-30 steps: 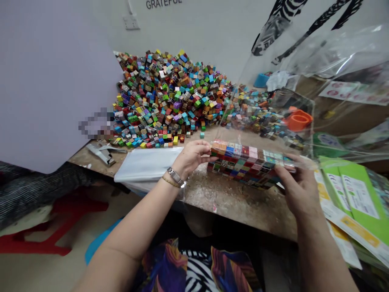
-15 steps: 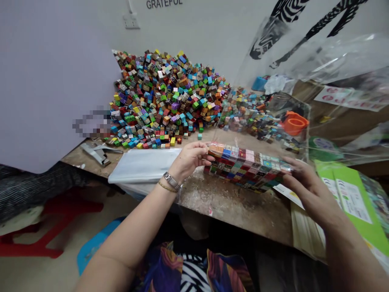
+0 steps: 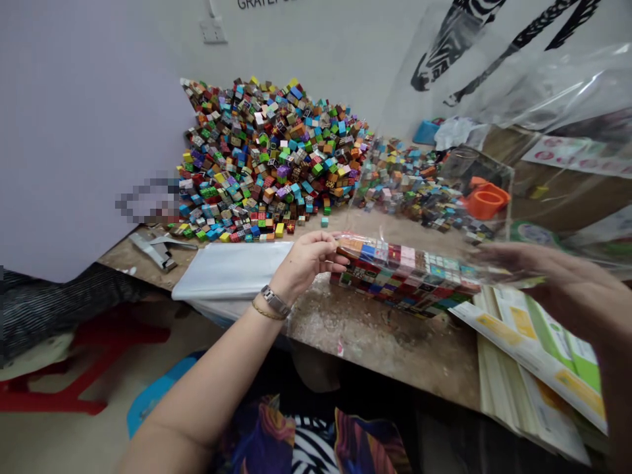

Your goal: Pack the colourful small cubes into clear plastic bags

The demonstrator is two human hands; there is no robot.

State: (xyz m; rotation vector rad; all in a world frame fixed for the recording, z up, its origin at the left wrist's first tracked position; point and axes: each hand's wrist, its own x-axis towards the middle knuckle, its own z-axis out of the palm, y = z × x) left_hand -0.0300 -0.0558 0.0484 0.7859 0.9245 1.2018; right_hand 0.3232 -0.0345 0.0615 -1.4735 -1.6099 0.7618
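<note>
A long rectangular block of small multicoloured cubes [image 3: 395, 273], wrapped in clear plastic film, rests on the worktable. At its left end, my left hand [image 3: 318, 253] pinches the wrapped corner between thumb and fingers. Beyond the block's right end is my right hand [image 3: 553, 266], smeared by motion. Clear film trails from that end of the block towards its fingers, but whether they hold it is too blurred to see. To the left of the block lies a stack of clear plastic bags [image 3: 230, 266].
A big heap of loose coloured cubes [image 3: 276, 158] covers the back of the table [image 3: 385, 349]. A metal tool [image 3: 155, 250] lies at the left edge. Printed cards [image 3: 523, 355] are stacked at the right, and an orange tape dispenser [image 3: 486, 197] stands behind hanging clear plastic.
My right hand has moved right, away from the block's end, and the printed cards below it show more. My left hand has kept its hold on the left end.
</note>
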